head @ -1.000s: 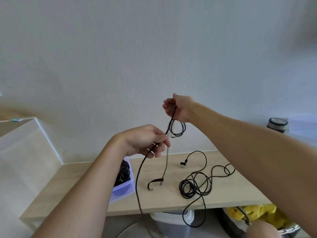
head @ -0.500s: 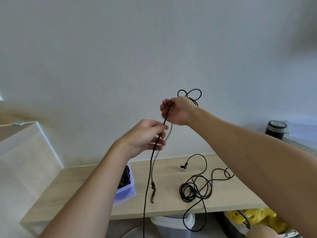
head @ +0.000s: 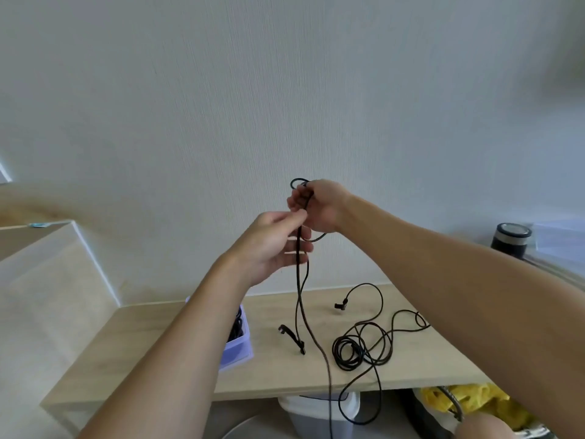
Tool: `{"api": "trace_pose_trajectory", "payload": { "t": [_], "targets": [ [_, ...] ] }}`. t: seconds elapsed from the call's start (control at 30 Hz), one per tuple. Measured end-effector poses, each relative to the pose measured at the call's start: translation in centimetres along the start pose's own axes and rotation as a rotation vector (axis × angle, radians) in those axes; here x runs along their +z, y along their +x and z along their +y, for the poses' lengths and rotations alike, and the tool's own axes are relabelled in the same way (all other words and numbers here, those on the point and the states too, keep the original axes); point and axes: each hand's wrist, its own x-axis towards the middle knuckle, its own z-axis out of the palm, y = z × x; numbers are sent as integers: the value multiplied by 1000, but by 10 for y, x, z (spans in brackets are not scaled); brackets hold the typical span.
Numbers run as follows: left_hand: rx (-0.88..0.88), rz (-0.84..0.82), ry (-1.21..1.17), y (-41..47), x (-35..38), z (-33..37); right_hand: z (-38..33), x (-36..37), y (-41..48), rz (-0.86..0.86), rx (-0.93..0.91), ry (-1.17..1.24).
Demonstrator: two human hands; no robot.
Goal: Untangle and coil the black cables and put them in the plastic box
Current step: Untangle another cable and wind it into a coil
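I hold one black cable up in front of the wall. My right hand grips small loops of it at the top. Just below, my left hand pinches the same cable between thumb and fingertips. Two strands hang from my hands; one ends in a plug resting on the wooden table, the other drops past the table's front edge. A second black cable lies tangled on the table to the right. The plastic box, with coiled black cables inside, stands at the left, partly hidden by my left forearm.
A dark cylindrical container stands at the far right. Below the table's front edge sit a white bin and a yellow bag. A pale ledge runs along the left.
My left hand has risen along the cable to just below my right hand. The loops in my right hand have shifted as it turned. The hanging plug end swung left over the table.
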Motion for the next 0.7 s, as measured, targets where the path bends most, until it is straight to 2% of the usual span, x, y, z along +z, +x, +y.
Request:
{"api": "trace_pose_trajectory", "payload": {
  "t": [0.07,0.1,0.2,0.27,0.4,0.47,0.5,0.57,0.63,0.7],
  "targets": [
    [51,93,80,5,3,-4,4,1,1,-9,-4,-18],
    [46,51,186,3,1,-6,1,1,2,10,-16,-23],
    [-84,-255,450,-12,-12,-10,-15,-9,7,129,-43,61],
    [-116,-247,425,-16,-17,-10,-17,-13,7,168,-44,87],
    [5,1,111,-2,-3,-7,-2,1,-3,42,0,73],
    [69,81,190,2,4,-8,0,6,-5,6,15,64],
    [68,71,275,1,2,-8,-3,6,-6,1,17,68],
    [-30,-98,405,-7,-8,-6,-9,1,-5,19,17,81],
    [-142,-236,401,-14,-18,-2,-12,-6,-2,57,10,99],
    [-131,-149,296,-15,-19,0,-7,-7,-2,47,8,98]
  ]
}}
